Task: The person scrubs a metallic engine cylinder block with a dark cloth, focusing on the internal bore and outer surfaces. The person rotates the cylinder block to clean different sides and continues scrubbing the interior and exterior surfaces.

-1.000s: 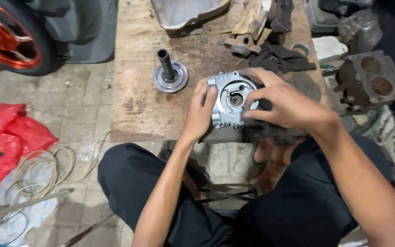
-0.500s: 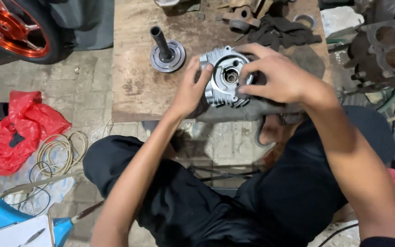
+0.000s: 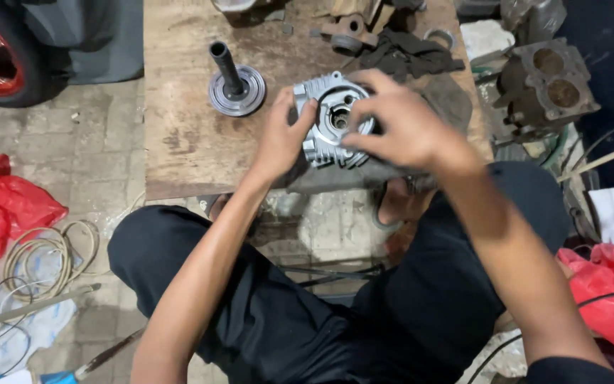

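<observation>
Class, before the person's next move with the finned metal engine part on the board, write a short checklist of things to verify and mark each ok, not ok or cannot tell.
1. Left hand grips the left edge of the finned engine part: ok.
2. Right hand rests over the part's right side, fingers at its centre bore: ok.
3. Part supported over the wooden board, not hanging past the edge: ok.
4. Flanged shaft piece stands upright, apart from both hands: ok.
5. Dark rag lies behind the part, not caught under it: cannot tell.
6. Centre bore free of dirt: cannot tell, fingers partly cover it.
</observation>
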